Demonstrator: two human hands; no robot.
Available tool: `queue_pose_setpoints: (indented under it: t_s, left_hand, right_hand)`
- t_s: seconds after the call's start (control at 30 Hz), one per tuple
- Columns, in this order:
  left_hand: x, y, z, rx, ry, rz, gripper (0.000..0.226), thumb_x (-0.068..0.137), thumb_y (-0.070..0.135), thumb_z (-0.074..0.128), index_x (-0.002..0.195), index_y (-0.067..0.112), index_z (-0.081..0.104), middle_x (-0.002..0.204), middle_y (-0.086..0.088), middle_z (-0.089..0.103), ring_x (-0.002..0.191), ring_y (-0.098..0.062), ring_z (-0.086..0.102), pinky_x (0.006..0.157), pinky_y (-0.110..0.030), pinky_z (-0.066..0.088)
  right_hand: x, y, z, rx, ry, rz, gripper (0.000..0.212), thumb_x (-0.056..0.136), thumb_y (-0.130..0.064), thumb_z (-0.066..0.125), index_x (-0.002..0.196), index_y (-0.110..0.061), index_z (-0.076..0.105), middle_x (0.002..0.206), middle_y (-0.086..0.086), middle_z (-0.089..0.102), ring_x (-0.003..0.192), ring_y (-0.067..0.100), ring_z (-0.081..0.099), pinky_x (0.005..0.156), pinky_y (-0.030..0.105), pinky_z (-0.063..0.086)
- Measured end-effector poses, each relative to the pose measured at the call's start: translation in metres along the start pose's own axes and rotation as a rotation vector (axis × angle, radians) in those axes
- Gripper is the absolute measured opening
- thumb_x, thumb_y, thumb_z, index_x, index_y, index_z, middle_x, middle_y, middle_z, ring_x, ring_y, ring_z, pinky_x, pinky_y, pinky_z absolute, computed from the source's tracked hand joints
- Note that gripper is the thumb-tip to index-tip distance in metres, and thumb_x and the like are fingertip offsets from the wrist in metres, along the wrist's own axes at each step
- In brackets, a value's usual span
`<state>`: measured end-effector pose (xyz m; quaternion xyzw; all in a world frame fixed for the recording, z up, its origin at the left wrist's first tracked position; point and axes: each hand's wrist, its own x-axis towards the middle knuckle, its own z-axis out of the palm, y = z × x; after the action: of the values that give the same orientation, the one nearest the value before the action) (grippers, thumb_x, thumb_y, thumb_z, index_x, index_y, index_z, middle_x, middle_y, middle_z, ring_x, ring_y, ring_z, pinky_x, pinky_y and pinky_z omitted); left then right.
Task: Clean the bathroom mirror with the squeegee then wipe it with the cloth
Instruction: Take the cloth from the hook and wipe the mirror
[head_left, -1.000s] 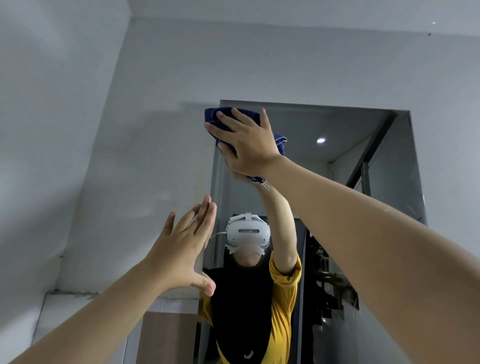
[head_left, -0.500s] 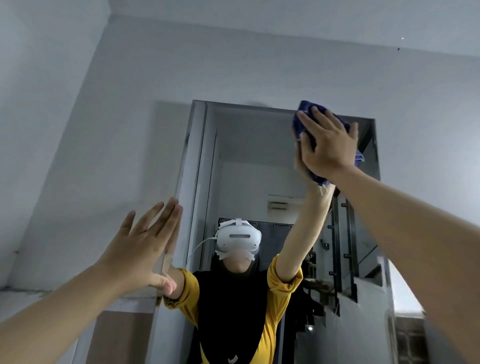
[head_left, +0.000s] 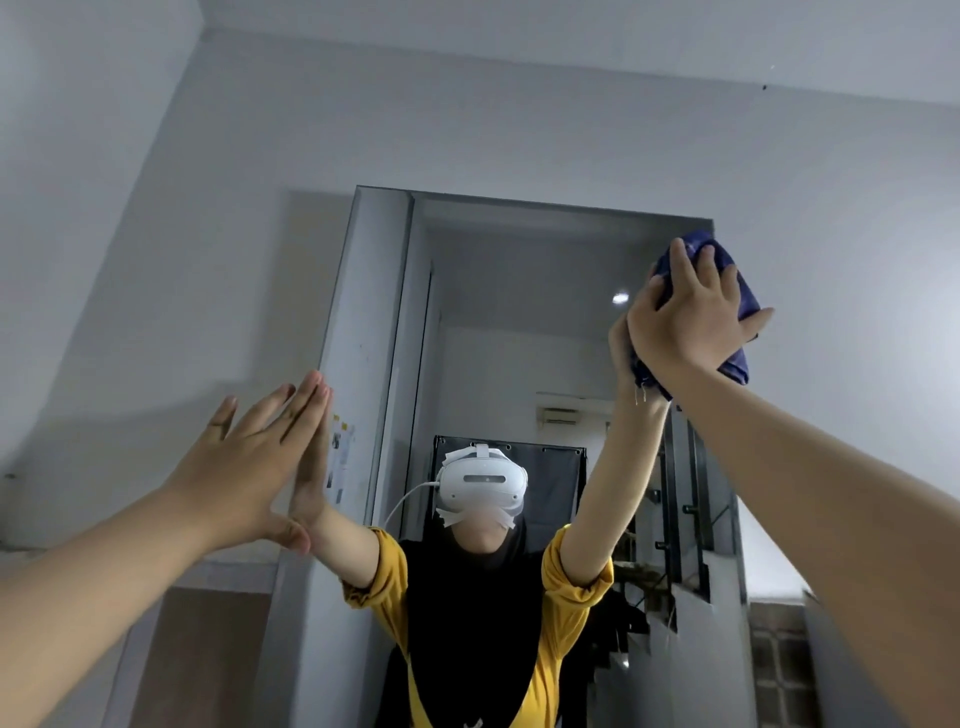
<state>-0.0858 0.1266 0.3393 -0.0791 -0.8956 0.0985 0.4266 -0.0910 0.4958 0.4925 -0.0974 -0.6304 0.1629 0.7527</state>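
Right hand (head_left: 691, 317) is clamping the blue cloth (head_left: 737, 291) against the mirror (head_left: 519, 291) at its upper right corner; left hand (head_left: 249, 462), fingers spread, is bracing its left edge. Wiping step; next likely calls for lower passes.

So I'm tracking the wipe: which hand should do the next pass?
Right hand: it already presses the blue cloth on the mirror near its top right corner. The left hand is empty, flat at the left edge.
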Motion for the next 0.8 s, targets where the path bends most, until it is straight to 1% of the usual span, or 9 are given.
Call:
queue_pose_setpoints:
  t_s: [0.17,0.27,0.4,0.5,0.57,0.63,0.67,0.73,0.8]
  left_hand:
    - [0.0,-0.002,0.0,-0.031,-0.018,0.019,0.144,0.051,0.078,0.061,0.124,0.016,-0.047,0.14,0.004,-0.046,0.138,-0.017,-0.026,0.112,-0.048,-0.007]
    - [0.002,-0.006,0.003,-0.053,-0.001,0.05,0.143,0.052,0.08,0.058,0.123,0.016,-0.048,0.137,0.006,-0.047,0.134,-0.014,-0.03,0.112,-0.049,-0.006]
    - [0.002,-0.011,0.009,-0.044,0.057,0.108,0.141,0.052,0.083,0.054,0.131,0.015,-0.041,0.143,0.002,-0.042,0.133,-0.015,-0.028,0.112,-0.049,-0.003]
    - [-0.003,-0.015,0.015,-0.071,0.092,0.127,0.131,0.059,0.08,0.049,0.135,0.015,-0.035,0.143,0.001,-0.04,0.13,-0.015,-0.027,0.112,-0.048,-0.004]
    - [-0.01,-0.017,0.021,-0.103,0.17,0.17,0.124,0.063,0.076,0.049,0.141,0.013,-0.023,0.149,-0.002,-0.027,0.138,-0.019,-0.014,0.111,-0.05,0.004]
    - [-0.018,-0.017,0.028,-0.102,0.208,0.203,0.12,0.06,0.075,0.051,0.147,0.011,-0.003,0.155,-0.007,0.002,0.141,-0.029,0.016,0.105,-0.055,0.02]
    - [-0.021,-0.018,0.031,-0.112,0.204,0.203,0.12,0.058,0.076,0.053,0.146,0.012,0.003,0.154,-0.008,0.011,0.138,-0.031,0.025,0.102,-0.056,0.026]
    - [-0.026,-0.019,0.04,-0.131,0.181,0.195,0.125,0.054,0.076,0.057,0.146,0.013,0.001,0.155,-0.007,0.013,0.138,-0.03,0.027,0.102,-0.056,0.028]
    - [-0.031,-0.017,0.046,-0.155,0.159,0.192,0.129,0.054,0.073,0.064,0.145,0.019,-0.011,0.156,-0.004,-0.001,0.142,-0.027,0.014,0.107,-0.054,0.019]
  right_hand:
    - [-0.027,-0.044,0.005,0.034,0.0,-0.051,0.047,0.093,-0.033,0.036,0.14,-0.032,0.039,0.149,0.0,0.043,0.138,0.024,0.032,0.107,0.069,0.009]
    - [-0.05,-0.084,0.01,0.046,-0.03,-0.119,0.048,0.093,-0.033,0.036,0.141,-0.032,0.038,0.15,-0.001,0.04,0.14,0.024,0.029,0.109,0.066,0.007]
    - [-0.075,-0.141,0.019,0.087,-0.113,-0.203,0.049,0.095,-0.033,0.034,0.144,-0.033,0.034,0.154,-0.002,0.035,0.143,0.023,0.023,0.111,0.063,0.003]
    - [-0.095,-0.177,0.025,0.12,-0.156,-0.321,0.049,0.095,-0.033,0.036,0.144,-0.032,0.036,0.154,-0.002,0.035,0.144,0.025,0.024,0.112,0.062,0.003]
    - [-0.11,-0.197,0.029,0.139,-0.198,-0.444,0.05,0.094,-0.032,0.037,0.144,-0.032,0.037,0.154,-0.001,0.036,0.144,0.025,0.025,0.113,0.061,0.002]
    - [-0.122,-0.211,0.03,0.161,-0.228,-0.542,0.049,0.094,-0.032,0.038,0.143,-0.032,0.038,0.152,-0.002,0.038,0.143,0.026,0.026,0.113,0.061,0.002]
    - [-0.127,-0.216,0.031,0.17,-0.235,-0.579,0.048,0.094,-0.032,0.039,0.142,-0.032,0.04,0.151,-0.002,0.04,0.142,0.026,0.029,0.113,0.061,0.003]
    - [-0.134,-0.218,0.031,0.187,-0.226,-0.665,0.046,0.092,-0.031,0.042,0.138,-0.031,0.047,0.146,-0.001,0.047,0.138,0.028,0.037,0.112,0.062,0.009]
    - [-0.138,-0.212,0.031,0.192,-0.22,-0.785,0.043,0.092,-0.03,0.044,0.134,-0.031,0.053,0.141,-0.001,0.053,0.133,0.029,0.043,0.11,0.062,0.015]
